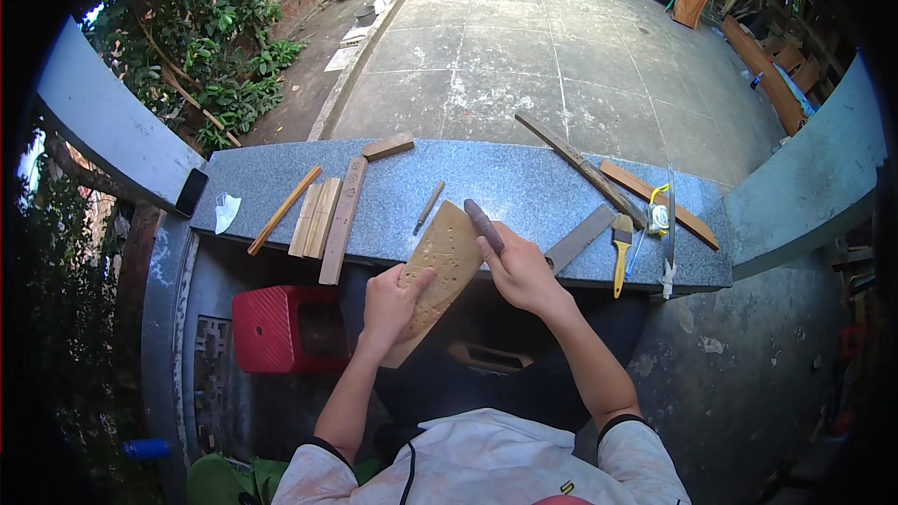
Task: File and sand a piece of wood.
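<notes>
A pale wooden board (443,248) dotted with small holes is tilted over the near edge of the stone counter. My left hand (385,307) is closed around its lower left side, with the thumb across the face. In my right hand (519,266) is a dark brown rounded stick (483,224), gripped with its far end pointing up and away beside the board's upper right edge. Whether the stick touches the board I cannot tell. A thin grey rod-like tool (429,207) lies on the counter just beyond the board.
On the grey counter (468,161), several wood strips (343,220) lie left, beside a white mask (226,212) and a dark phone-like object (192,193). At right are a yellow-handled paintbrush (621,257), tape measure (659,215), and wood bars (580,168). A red stool (267,329) stands below.
</notes>
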A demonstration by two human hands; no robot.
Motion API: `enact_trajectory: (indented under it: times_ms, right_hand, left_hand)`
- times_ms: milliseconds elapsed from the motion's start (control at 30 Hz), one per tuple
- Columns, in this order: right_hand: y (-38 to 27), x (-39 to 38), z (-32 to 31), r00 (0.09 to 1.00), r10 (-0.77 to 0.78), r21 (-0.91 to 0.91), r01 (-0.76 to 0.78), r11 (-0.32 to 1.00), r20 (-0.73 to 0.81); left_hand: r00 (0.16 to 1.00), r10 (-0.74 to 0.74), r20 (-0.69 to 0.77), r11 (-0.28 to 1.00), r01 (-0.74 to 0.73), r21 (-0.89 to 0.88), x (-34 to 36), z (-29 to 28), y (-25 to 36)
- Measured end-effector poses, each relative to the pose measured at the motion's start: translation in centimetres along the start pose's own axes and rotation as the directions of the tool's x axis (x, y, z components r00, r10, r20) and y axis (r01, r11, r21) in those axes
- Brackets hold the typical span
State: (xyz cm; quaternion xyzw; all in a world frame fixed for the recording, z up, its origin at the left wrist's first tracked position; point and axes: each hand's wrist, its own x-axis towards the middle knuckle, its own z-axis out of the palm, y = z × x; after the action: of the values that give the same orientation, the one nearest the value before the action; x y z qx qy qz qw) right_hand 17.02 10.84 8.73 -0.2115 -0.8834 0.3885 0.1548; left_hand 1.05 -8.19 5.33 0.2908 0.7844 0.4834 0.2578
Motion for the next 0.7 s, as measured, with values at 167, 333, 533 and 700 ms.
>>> enact_trajectory:
  times_ms: [167, 333, 533, 700]
  right_hand:
    - [-0.1, 0.2, -0.1, 1.000, -0.014, 0.058, 0.013, 0.998, 0.007]
    - [1.1, -0.9, 0.9, 1.000, -0.017, -0.031, 0.016, 0.999, -0.017]
    - [0.1, -1.7, 0.9, 0.997, 0.071, -0.111, -0.072, 0.991, -0.017]
    - [2.9, -1.8, 2.5, 0.991, 0.130, 0.189, -0.124, 0.974, -0.023]
  left_hand:
    - [0.997, 0.040, 0.061, 0.942, -0.058, 0.332, -2.0, 1.5, 0.1]
    - [0.993, 0.084, -0.077, 0.986, -0.072, 0.150, -0.7, 0.9, -0.8]
    - [1.000, 0.017, 0.014, 0.897, -0.022, 0.441, -0.8, -0.1, -0.1]
    - [0.955, 0.143, -0.261, 0.990, -0.141, 0.029, 0.3, -0.8, -1.3]
